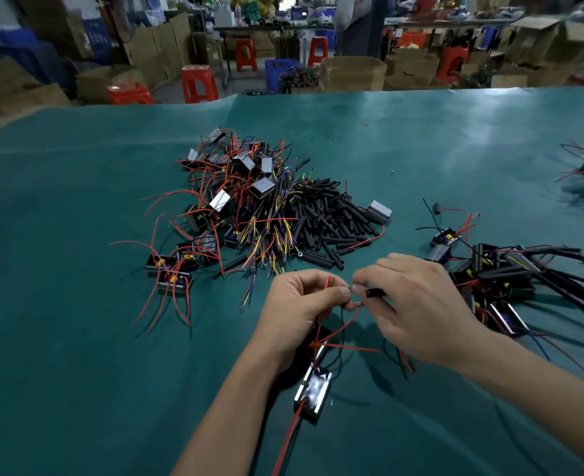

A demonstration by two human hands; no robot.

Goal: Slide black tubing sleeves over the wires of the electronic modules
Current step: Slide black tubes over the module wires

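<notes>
Left hand (299, 304) fingers pinched together on thin red and black wires (338, 329), wire ends held at the fingertips. Right hand (417, 310) fingers clamped on a short black tubing sleeve (374, 292), its open end just beside the left fingertips, nearly touching the wire tip. Wires run down below the left fingers to a module (313, 395) lying on the green counter (60, 269). Loose sleeve pile (328, 221) beyond the fingers, unsleeved modules heap (229, 201) to its left. Sleeved modules (496, 276) just right of the right hand. Far back: blue crate (280, 73) holding tangled wiring, open cardboard box (352, 73) beside it, contents not visible.
</notes>
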